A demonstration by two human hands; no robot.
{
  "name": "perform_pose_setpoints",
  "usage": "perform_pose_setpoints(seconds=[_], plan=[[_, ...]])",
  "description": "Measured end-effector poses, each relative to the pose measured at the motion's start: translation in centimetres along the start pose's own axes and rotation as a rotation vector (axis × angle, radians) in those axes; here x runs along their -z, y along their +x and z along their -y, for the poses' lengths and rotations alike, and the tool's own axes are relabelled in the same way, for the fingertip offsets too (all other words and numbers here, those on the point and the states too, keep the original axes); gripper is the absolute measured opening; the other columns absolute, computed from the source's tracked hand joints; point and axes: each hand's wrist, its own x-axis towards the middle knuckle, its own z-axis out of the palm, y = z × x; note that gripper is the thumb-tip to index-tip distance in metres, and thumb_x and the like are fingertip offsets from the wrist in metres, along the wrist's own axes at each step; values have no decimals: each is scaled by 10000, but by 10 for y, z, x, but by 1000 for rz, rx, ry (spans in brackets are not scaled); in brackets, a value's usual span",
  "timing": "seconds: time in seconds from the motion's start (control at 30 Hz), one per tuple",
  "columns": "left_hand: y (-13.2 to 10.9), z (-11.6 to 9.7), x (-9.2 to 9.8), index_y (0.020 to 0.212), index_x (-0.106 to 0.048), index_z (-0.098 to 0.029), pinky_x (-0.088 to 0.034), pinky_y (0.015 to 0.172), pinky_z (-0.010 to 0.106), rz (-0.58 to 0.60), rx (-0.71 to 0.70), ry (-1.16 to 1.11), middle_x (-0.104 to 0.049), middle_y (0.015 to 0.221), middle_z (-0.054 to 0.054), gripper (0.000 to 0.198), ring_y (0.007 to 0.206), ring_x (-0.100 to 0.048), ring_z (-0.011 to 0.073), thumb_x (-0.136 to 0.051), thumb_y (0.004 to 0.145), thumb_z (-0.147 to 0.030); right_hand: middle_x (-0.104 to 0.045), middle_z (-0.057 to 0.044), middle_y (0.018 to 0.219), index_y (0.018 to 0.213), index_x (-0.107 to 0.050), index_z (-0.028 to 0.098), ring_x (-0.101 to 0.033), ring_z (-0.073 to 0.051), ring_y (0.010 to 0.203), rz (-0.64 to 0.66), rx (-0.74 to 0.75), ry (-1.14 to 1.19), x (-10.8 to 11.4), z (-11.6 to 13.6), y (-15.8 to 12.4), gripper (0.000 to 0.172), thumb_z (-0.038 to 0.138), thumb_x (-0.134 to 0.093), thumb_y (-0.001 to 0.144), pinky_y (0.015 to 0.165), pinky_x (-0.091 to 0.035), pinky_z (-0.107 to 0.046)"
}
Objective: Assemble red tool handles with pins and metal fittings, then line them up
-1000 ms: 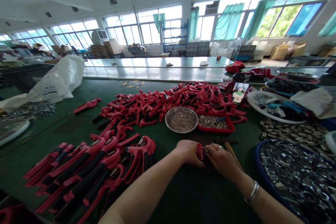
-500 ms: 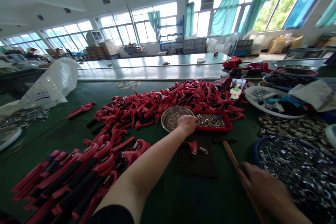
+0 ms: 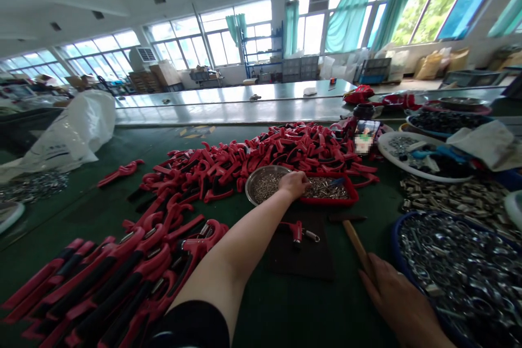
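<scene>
My left hand [image 3: 293,184] reaches between a round metal bowl [image 3: 249,191] of small metal parts and a red tray [image 3: 353,196] of pins or rivets. Its fingers are closed at the tray's left end; what they hold, if anything, is hidden. My right hand [image 3: 393,291] is wrapped round the wooden handle of a hammer [image 3: 359,247], whose dark head lies on the table. A red hand-grip part [image 3: 297,232] with a loose coil spring [image 3: 312,235] lies on a dark mat [image 3: 304,263] below my left hand.
A heap of red and black handles [image 3: 261,155] spreads behind the bowl. Sprung hand grips [image 3: 122,272] lie at left. At right stand a blue basin [image 3: 395,253] of metal rings and a white tray [image 3: 424,174]. A phone [image 3: 366,137] stands behind the red tray.
My left hand has shifted slightly right, from the bowl's edge toward the red tray. My right hand stays at the hammer handle, its fingers now more clearly around it. The view has tilted slightly.
</scene>
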Motion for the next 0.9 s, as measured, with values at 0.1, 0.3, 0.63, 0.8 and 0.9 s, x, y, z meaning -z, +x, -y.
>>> perform_pose_setpoints(seconds=[0.1, 0.3, 0.63, 0.8, 0.9], plan=[[-9, 5, 9, 950, -614, -228, -428, 745, 245, -23, 5, -34, -645, 961, 24, 294, 887, -575, 164, -478, 813, -451, -620, -169, 1043, 1089, -515, 100, -624, -258, 852, -5, -12, 14, 0, 0, 0, 388, 361, -357, 849, 744, -495, -383], [-70, 10, 16, 823, -650, -228, -427, 692, 237, 190, -176, -54, -651, 863, 11, 236, 811, -582, 167, -560, 749, -432, -610, -164, 1067, 1097, -514, 113, -618, -259, 866, 7, -33, 54, 3, 3, -1, 400, 381, -350, 849, 751, -489, -388], [-108, 9, -6, 855, -620, -229, -437, 725, 276, 88, 40, -33, -643, 928, 16, 251, 889, -586, 196, -479, 813, -432, -608, -160, 1075, 1100, -530, 105, -609, -265, 900, 27, -66, 118, 9, 4, 0, 432, 402, -360, 838, 781, -477, -395], [-112, -2, -5, 910, -591, -196, -436, 722, 281, 64, -75, 96, -614, 960, 56, 210, 875, -591, 194, -488, 830, -360, -621, -160, 1030, 1078, -550, 112, -613, -274, 876, 7, -67, 138, 13, 4, -2, 419, 383, -379, 809, 778, -476, -414], [-117, -3, -7, 941, -588, -188, -432, 702, 277, 79, -105, 114, -608, 959, 68, 230, 862, -591, 191, -477, 842, -364, -629, -152, 995, 1089, -547, 119, -607, -278, 895, 40, -111, 285, 18, 0, -5, 442, 371, -425, 748, 788, -480, -421]])
